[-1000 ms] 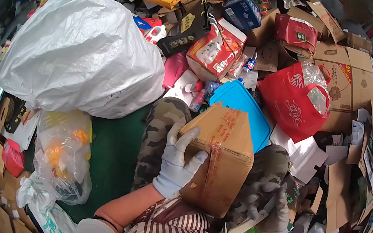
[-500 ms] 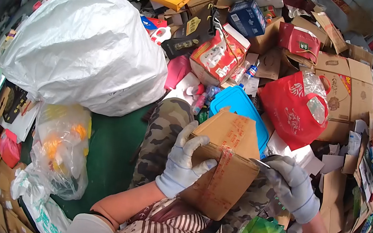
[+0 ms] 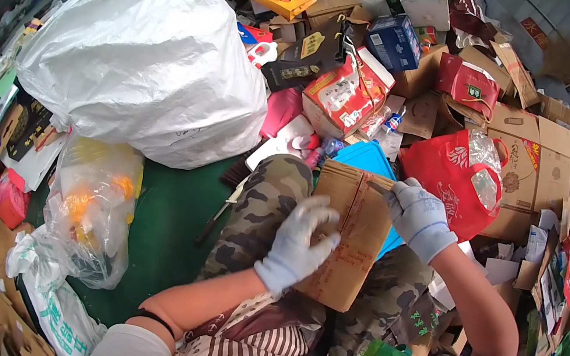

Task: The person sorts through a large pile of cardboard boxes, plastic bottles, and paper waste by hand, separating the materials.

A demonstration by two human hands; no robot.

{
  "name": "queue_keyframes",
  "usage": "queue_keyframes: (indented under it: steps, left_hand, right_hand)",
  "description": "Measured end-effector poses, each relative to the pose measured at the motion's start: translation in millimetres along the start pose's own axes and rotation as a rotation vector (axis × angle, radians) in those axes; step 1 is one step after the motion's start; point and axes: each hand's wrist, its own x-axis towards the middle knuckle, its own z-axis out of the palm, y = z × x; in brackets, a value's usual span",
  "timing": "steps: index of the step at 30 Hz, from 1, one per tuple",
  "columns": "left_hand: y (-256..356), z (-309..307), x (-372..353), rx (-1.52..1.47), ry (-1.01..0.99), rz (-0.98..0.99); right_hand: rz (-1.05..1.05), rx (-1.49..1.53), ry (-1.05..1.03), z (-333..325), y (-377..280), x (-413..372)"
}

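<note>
Head view: a big white sack point(image 3: 147, 59) fills the left, with a clear plastic bag point(image 3: 90, 207) below it. Next comes the left hand point(image 3: 298, 243), gloved, its grip open, fingers spread flat on the cardboard box point(image 3: 353, 241), which lies tilted across the person's lap. At the box's top right corner sits the right hand point(image 3: 417, 215), its grip curled shut; what it clasps is hidden. 1 red bag point(image 3: 443, 169) lies just beyond.
</note>
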Motion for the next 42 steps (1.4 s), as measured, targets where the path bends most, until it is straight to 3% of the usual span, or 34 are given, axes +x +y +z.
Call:
queue_keyframes:
  steps: [1, 3, 5, 6, 9, 10, 13, 17, 18, 24, 30, 42]
  left_hand:
    - [-13.2, 5.3, 27.4, 0.012, 0.104, 0.055]
    - [-37.5, 19.2, 80.3, 0.142, 0.135, -0.044]
    - [-55.3, 35.6, 113.4, 0.392, -0.027, 0.003]
    - [-64.6, 43.5, 124.4, 0.306, -0.214, -0.121]
    - [-69.4, 51.4, 116.3, 0.175, -0.43, -0.196]
    - [-68.3, 54.1, 104.1, 0.106, -0.358, -0.163]
    - [-35.0, 41.3, 68.6, 0.27, -0.195, 0.079]
    - [-14.0, 13.9, 49.8, 0.217, -0.146, 0.092]
    - [-7.9, 8.1, 46.5, 0.217, -0.14, 0.077]
    - [6.5, -1.4, 28.9, 0.236, -0.051, 0.085]
    - [12.0, -3.1, 25.9, 0.198, 0.023, 0.148]
    - [11.1, -12.1, 23.8, 0.182, 0.074, 0.169]
  right_hand:
    - [0.027, 0.018, 0.031, 11.5, 10.3, 2.7]
    - [0.097, 0.035, 0.041, 24.3, 15.7, 8.4]
    - [0.057, 0.051, 0.105, 35.9, 12.3, 5.6]
    - [0.022, 0.033, 0.13, 40.5, 10.3, 1.5]
    - [0.044, 0.048, 0.083, 26.6, 6.4, -13.1]
    - [0.094, 0.095, 0.06, 20.1, 14.4, -16.6]
    - [0.217, 0.525, 0.017, -5.4, 25.0, -24.5]
    - [0.211, 0.492, -0.282, -42.8, 9.5, -26.6]
    - [0.075, 0.442, -0.266, -40.6, 14.5, -26.0]
    - [-0.149, 0.09, -0.438, -48.4, 0.0, -3.2]
    - [-0.207, -0.01, -0.601, -63.7, -18.1, 23.0]
    - [-0.213, -0.097, -0.674, -73.8, -37.0, 34.1]
